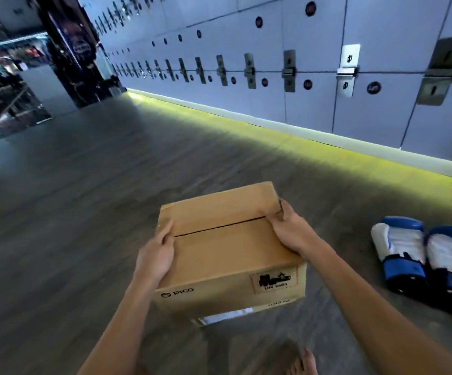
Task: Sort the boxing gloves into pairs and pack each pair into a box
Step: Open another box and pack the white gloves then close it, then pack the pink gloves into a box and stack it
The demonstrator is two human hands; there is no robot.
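The left hand and right hand are clasping the closed box by its sides, while one glove pair is lying unpacked on the floor.

Dim, bluish light; a yellow-green glow runs under the lockers, edges bent and smeared by blur.

Grey plank floor, yellow glow along its far edge

Two blue-and-white boxing gloves lie side by side on it at the right of the frame, touching each other. The cardboard box is lower centre, can't tell if it's actually resting on the floor. There's a bare foot at the bottom edge.
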